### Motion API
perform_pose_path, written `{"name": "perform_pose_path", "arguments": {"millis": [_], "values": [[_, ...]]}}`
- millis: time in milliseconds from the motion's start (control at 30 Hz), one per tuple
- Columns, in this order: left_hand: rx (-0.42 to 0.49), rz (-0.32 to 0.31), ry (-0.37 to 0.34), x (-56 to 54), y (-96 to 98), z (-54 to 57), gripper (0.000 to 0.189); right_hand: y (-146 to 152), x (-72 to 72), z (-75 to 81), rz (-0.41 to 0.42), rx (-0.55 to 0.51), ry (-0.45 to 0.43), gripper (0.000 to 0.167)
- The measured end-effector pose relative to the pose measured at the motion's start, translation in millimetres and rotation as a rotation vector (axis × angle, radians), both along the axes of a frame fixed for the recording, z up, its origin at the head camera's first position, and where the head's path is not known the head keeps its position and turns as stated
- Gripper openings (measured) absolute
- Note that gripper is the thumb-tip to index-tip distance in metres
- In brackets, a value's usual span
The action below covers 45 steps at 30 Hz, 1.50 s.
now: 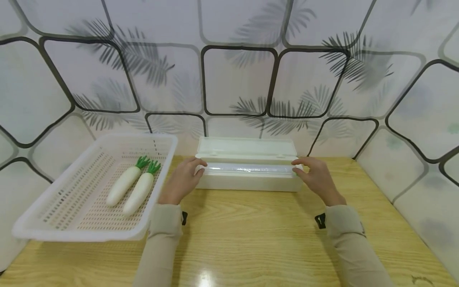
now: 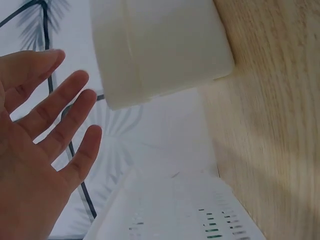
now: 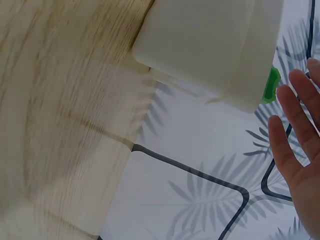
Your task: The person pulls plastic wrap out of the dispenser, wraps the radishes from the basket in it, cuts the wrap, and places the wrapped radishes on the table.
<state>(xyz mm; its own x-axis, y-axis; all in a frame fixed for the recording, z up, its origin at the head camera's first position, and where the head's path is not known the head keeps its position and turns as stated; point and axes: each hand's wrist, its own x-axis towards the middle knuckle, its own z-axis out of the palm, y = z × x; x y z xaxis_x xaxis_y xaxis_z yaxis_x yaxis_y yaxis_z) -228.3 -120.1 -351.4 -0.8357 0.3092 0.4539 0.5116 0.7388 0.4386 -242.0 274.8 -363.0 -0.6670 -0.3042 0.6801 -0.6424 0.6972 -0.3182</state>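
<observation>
In the head view a long white box (image 1: 247, 182) stands at the back of the table with its lid (image 1: 247, 147) tipped up against the wall. A shiny roll of cling film (image 1: 247, 168) lies along its opening. My left hand (image 1: 182, 179) is at the box's left end, thumb and forefinger a little apart. At the right end my right hand (image 1: 317, 177) has the same pose. Both wrist views show the other fingers spread in the air beside the box; whether the fingertips touch the film is unclear. A small green part (image 3: 271, 86) shows at the right end.
On the left stands a white plastic basket (image 1: 26, 225) holding two white radishes (image 1: 123, 186) (image 1: 139, 194) with green tops. Its rim is close to my left forearm. Behind the box rises a patterned wall covering (image 1: 236, 83). The table (image 1: 251, 239) is wood-grained.
</observation>
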Motion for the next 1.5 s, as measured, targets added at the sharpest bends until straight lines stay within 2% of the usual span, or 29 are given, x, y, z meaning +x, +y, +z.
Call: {"name": "perform_pose_path", "arguments": {"millis": [167,367,667,1000,1267,1500], "values": [[-0.054,-0.017,0.03,-7.4,1.4,-4.4,0.015,-0.4,-1.5,-1.2,0.008,0.019,-0.02,0.02],[-0.075,-0.03,0.016,-14.3,1.3,-5.3,0.016,-0.4,-3.2,-2.3,0.016,0.039,-0.052,0.018],[-0.092,-0.04,0.008,-24.4,-1.5,-7.4,0.014,3.1,-12.0,-6.4,0.044,0.086,-0.016,0.018],[-0.169,-0.073,0.049,-30.9,-2.3,-6.7,0.012,3.3,-17.3,-3.7,0.044,0.147,-0.119,0.008],[-0.184,-0.046,-0.023,-30.6,-0.4,-6.0,0.015,3.2,-16.7,-2.2,0.016,0.182,-0.168,0.005],[-0.186,-0.03,-0.049,-29.2,1.5,-4.8,0.013,4.1,-17.8,-5.2,0.011,0.175,-0.191,0.005]]}}
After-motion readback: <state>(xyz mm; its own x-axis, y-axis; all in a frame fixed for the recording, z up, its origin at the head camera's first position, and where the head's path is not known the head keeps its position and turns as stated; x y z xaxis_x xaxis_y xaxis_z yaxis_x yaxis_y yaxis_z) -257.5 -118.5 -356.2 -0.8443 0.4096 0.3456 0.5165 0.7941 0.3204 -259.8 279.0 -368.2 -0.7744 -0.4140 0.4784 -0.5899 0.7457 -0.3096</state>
